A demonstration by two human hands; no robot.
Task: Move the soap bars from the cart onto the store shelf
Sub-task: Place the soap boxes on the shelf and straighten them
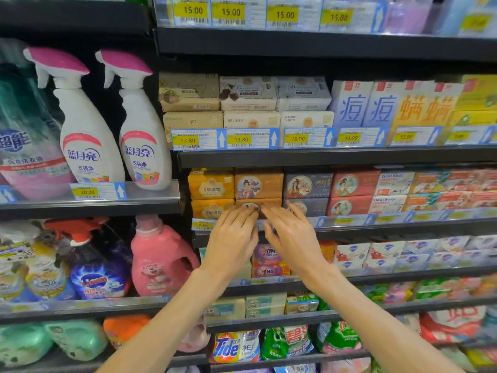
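**Hands at the lower orange soap bar**

Your left hand (233, 239) and right hand (291, 235), fingers flat and apart, press the boxy orange-brown soap bar (258, 205) on the dark shelf (376, 224), under a matching bar (258, 185), between yellow (211, 208) and navy (313, 205) cartons.

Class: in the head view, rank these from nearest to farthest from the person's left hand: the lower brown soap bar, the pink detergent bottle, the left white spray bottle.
1. Lower brown soap bar: touched by the left hand's fingertips, mid shelf.
2. Pink detergent bottle: to its left, one shelf down.
3. Left white spray bottle: upper left.
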